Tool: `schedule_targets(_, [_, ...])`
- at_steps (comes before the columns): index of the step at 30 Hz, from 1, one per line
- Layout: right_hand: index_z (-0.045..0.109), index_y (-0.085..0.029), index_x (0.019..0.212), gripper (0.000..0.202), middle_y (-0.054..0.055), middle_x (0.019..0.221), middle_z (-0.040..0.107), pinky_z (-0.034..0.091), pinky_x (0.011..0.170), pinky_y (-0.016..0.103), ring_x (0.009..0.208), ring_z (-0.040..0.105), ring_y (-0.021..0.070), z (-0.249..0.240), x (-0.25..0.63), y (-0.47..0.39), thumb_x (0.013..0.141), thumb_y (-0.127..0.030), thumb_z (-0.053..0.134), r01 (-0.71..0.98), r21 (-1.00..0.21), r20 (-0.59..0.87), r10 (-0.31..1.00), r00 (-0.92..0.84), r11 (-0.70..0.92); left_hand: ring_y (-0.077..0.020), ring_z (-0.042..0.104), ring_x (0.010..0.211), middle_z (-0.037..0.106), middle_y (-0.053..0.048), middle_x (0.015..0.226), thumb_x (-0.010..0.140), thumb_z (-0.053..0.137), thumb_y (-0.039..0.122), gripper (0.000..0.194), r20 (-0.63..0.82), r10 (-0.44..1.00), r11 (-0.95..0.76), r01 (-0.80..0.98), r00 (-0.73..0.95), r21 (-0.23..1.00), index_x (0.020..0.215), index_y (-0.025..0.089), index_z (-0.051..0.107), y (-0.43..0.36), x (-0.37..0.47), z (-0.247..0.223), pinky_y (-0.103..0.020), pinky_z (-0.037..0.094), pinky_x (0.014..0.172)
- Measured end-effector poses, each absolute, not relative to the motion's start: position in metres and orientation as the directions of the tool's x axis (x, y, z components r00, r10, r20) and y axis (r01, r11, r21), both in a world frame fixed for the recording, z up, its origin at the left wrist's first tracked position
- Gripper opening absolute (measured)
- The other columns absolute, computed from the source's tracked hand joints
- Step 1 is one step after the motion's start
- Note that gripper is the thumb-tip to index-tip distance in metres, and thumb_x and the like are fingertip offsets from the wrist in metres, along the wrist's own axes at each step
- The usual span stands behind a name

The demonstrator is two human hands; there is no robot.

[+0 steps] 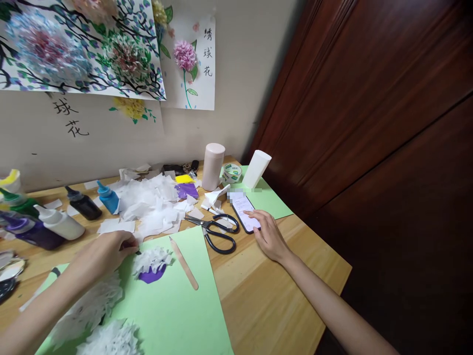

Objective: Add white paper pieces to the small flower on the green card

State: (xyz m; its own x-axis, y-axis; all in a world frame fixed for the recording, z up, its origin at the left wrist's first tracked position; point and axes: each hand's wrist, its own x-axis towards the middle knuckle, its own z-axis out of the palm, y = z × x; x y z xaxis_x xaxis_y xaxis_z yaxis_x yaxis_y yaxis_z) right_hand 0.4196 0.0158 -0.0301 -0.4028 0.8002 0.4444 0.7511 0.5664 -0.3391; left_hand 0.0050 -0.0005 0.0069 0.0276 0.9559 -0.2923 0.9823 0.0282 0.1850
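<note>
My left hand point(120, 246) rests at the upper edge of a light green sheet point(192, 315), its fingers closed. A small dark bit shows at the fingertips; I cannot make out what it is. Just right of them sits a white tissue-paper flower point(152, 260) with a purple piece point(152, 274) under its lower edge. My right hand point(269, 236) is open, fingers stretched over the lit screen of a phone point(242, 209) lying on the table. A wooden craft stick point(184, 264) lies on the sheet. More white paper flowers point(111, 340) lie lower left, partly behind my left forearm.
Black-handled scissors point(220, 234) lie between sheet and phone. White tissue scraps point(155, 197) spread behind. Paint bottles point(84, 203) stand or lie at left. A pale pink cylinder point(213, 167), a tape roll point(232, 173) and a white cylinder point(257, 168) stand near the wall.
</note>
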Motion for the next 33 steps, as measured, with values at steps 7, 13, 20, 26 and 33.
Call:
schedule_targets(7, [0.04, -0.021, 0.118, 0.032, 0.01, 0.122, 0.053, 0.038, 0.095, 0.047, 0.114, 0.044, 0.0227, -0.032, 0.422, 0.017, 0.087, -0.016, 0.037, 0.746, -0.429, 0.58, 0.788, -0.205, 0.51, -0.021, 0.06, 0.075, 0.069, -0.002, 0.081, 0.074, 0.046, 0.035, 0.021, -0.296, 0.955, 0.031, 0.977, 0.033, 0.21, 0.076, 0.023, 0.063, 0.001, 0.001, 0.003, -0.026, 0.039, 0.064])
schedule_targets(13, [0.038, -0.019, 0.118, 0.03, 0.013, 0.122, 0.05, 0.037, 0.096, 0.047, 0.115, 0.043, 0.0228, -0.032, 0.419, 0.025, 0.088, -0.018, 0.038, 0.724, -0.488, 0.556, 0.813, -0.172, 0.487, -0.0193, 0.059, 0.075, 0.07, -0.001, 0.081, 0.074, 0.047, 0.032, 0.019, -0.266, 0.964, 0.042, 0.97, 0.025, 0.241, 0.076, 0.024, 0.064, -0.002, 0.006, 0.008, -0.024, 0.038, 0.064])
schedule_targets(20, [0.042, -0.019, 0.112, 0.026, 0.012, 0.117, 0.053, 0.037, 0.094, 0.047, 0.112, 0.045, 0.0238, -0.024, 0.406, 0.025, 0.086, -0.016, 0.04, 0.698, -0.469, 0.663, 0.738, -0.126, 0.541, -0.0206, 0.058, 0.072, 0.069, -0.003, 0.079, 0.073, 0.049, 0.032, 0.019, -0.262, 0.965, 0.073, 0.968, -0.008, 0.238, 0.075, 0.023, 0.065, -0.005, 0.013, 0.018, -0.025, 0.037, 0.06])
schedule_targets(26, [0.052, -0.022, 0.095, 0.015, 0.003, 0.09, 0.058, 0.046, 0.068, 0.027, 0.078, 0.056, 0.0149, 0.013, 0.331, -0.011, 0.088, -0.018, 0.039, 0.581, -0.642, 0.277, 0.858, -0.433, 0.501, -0.0212, 0.06, 0.076, 0.07, -0.004, 0.084, 0.073, 0.051, 0.03, 0.017, -0.273, 0.962, 0.073, 0.964, -0.001, 0.256, 0.076, 0.022, 0.066, -0.008, 0.018, 0.025, -0.025, 0.039, 0.062])
schedule_targets(33, [0.047, -0.017, 0.091, 0.019, 0.01, 0.091, 0.056, 0.047, 0.071, 0.033, 0.085, 0.057, 0.0226, 0.004, 0.257, -0.037, 0.073, -0.013, 0.052, 0.75, -0.411, 0.107, 0.844, -0.525, 0.518, -0.0196, 0.062, 0.076, 0.07, -0.004, 0.082, 0.071, 0.054, 0.024, 0.014, -0.224, 0.974, 0.052, 0.959, 0.012, 0.279, 0.074, 0.022, 0.067, -0.012, 0.018, 0.019, -0.025, 0.041, 0.063])
